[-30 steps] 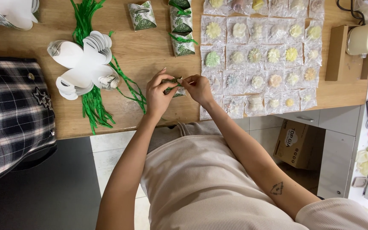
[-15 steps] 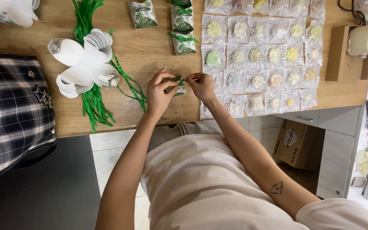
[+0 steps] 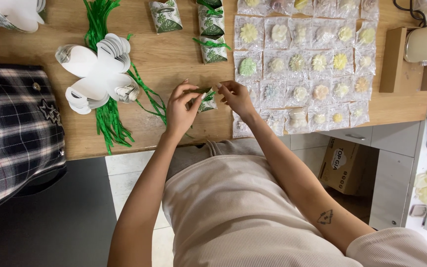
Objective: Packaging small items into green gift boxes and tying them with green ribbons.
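Lying crosswise between fingers (image 3: pixel 190 97): leaf-print box (image 3: pixel 206 100)

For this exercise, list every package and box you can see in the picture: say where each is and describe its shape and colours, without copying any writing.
Small leaf-print box: between left hand and right hand, green and white.
Three matching boxes: top of wooden table, two tied with green ribbon.
Clear packets: rows at right, holding pastel flower shapes.
Cardboard carton: on the floor beneath, brown.

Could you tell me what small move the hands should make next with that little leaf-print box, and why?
Probably draw the green ribbon snug: both the left hand and right hand pinch it over the small box, and the finished boxes further up the table already carry tied ribbons.
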